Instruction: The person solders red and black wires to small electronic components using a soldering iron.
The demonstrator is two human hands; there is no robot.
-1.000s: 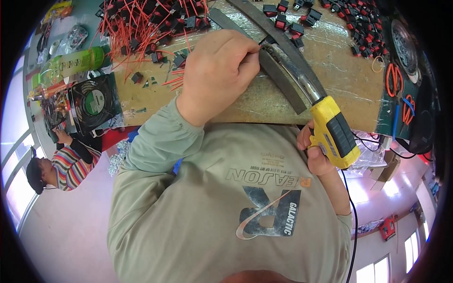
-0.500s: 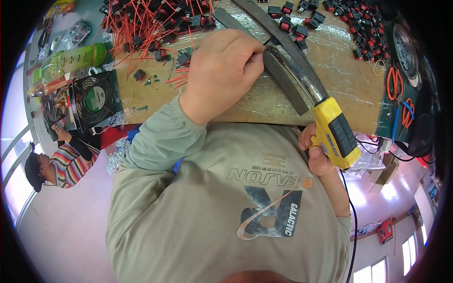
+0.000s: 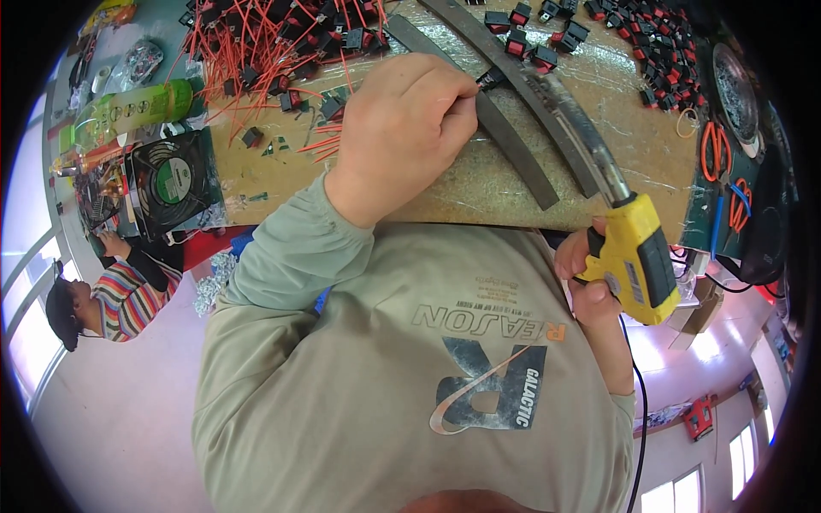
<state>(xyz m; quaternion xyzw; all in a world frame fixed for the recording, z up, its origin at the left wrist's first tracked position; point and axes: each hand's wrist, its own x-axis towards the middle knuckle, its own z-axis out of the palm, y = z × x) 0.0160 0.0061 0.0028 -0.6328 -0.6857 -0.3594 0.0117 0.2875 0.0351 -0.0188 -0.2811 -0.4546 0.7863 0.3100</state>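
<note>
My right hand [image 3: 590, 274] grips a yellow-and-black soldering gun [image 3: 637, 261], fingers wrapped about its handle. The gun's metal barrel slants up and away to the left, over one of two dark metal strips [image 3: 513, 154] lying on the bench. My left hand [image 3: 406, 137] is closed above the bench with thumb and fingers pressed together. Whatever it pinches is hidden behind the knuckles. Just beyond its fingertips, a small black switch [image 3: 490, 79] sits between the two strips.
Red wires with switches [image 3: 282, 43] are heaped at the far left. Loose black-and-red switches [image 3: 658, 51] lie far right, near a round metal dish [image 3: 734, 94] and orange-handled pliers [image 3: 714, 150]. A fan [image 3: 171, 181] and green bottle [image 3: 132, 111] stand left. Another person [image 3: 120, 291] sits beyond.
The soldering gun has drawn back toward me and to the right, its barrel leaving the small switch. My left hand has stayed nearly still.
</note>
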